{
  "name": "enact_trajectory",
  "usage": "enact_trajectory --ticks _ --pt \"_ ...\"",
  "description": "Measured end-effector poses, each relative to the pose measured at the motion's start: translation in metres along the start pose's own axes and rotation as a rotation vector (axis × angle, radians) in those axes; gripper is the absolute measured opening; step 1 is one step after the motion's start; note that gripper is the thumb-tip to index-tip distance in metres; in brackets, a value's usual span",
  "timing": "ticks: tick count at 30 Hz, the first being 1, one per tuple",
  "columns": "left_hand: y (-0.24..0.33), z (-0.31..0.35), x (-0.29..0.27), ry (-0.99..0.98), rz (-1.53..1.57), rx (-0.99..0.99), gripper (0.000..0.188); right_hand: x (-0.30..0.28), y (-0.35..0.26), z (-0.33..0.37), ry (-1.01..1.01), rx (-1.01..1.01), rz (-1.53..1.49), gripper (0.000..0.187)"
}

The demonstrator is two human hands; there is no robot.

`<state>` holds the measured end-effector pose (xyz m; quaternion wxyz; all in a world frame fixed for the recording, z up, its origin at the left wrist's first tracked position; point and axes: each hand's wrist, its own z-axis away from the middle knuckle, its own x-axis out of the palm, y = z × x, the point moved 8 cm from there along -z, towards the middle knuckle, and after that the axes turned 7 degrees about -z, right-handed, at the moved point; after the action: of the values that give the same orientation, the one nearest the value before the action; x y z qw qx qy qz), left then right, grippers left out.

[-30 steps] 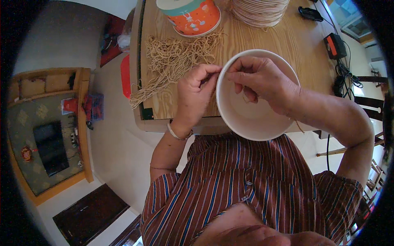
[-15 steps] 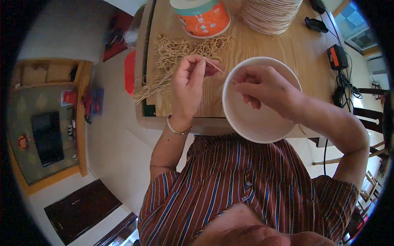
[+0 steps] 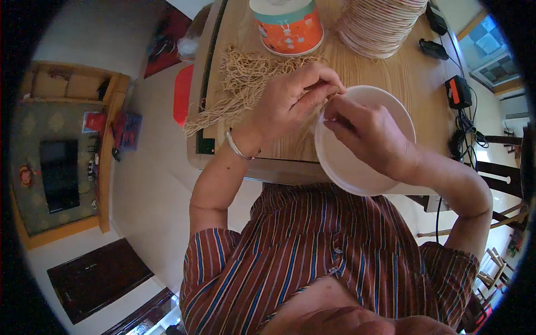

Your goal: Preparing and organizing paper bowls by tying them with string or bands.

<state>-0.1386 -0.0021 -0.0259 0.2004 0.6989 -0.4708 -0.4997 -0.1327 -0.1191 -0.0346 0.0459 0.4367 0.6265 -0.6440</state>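
Over the left rim of a white round bucket (image 3: pixel 365 178), my two hands meet with their fingertips almost touching. My left hand (image 3: pixel 301 100) is closed in a pinch on a thin beige cord, of which only a bit shows between the fingers. My right hand (image 3: pixel 377 134), above the bucket's mouth, is also pinched at the cord; its fingertips are partly hidden. A loose heap of beige cords (image 3: pixel 245 75) lies on the table behind and left of my left hand, its strands trailing to the table's left edge.
An orange and teal printed bucket (image 3: pixel 287 34) stands behind the cords. To its right rises a stack of nested white buckets (image 3: pixel 379 28). Black cables (image 3: pixel 466 123) and an orange-black box (image 3: pixel 459 92) lie along the table's right edge. A dark chair (image 3: pixel 499 173) stands at the right.
My left hand has moved right and up to meet my right hand; the two were apart before, with a cord end sticking out from the left fingers. The whole view has shifted slightly.
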Motion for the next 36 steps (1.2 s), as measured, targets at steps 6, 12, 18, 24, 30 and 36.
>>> enact_trajectory --ticks 6,12,18,24,30,36 --pt "-0.002 -0.012 0.002 -0.162 -0.042 -0.062 0.009 0.007 -0.032 0.008 0.054 -0.409 0.629 0.043" --pt "0.009 -0.02 0.005 -0.149 -0.114 0.13 0.012 0.011 -0.04 0.006 0.049 -0.445 0.828 0.033" --pt "0.008 -0.019 0.011 -0.17 -0.135 0.115 0.014 0.012 -0.027 0.002 -0.064 -0.268 1.003 0.02" --pt "0.019 -0.008 0.008 -0.038 -0.127 0.148 0.017 -0.013 0.039 -0.017 -0.171 0.34 -0.156 0.025" --pt "0.035 0.022 0.01 0.121 -0.324 0.232 0.032 0.006 0.057 0.004 -0.24 0.822 -0.857 0.023" --pt "0.043 0.032 0.025 0.164 -0.393 0.303 0.033 0.01 0.053 0.005 -0.242 0.748 -1.016 0.024"
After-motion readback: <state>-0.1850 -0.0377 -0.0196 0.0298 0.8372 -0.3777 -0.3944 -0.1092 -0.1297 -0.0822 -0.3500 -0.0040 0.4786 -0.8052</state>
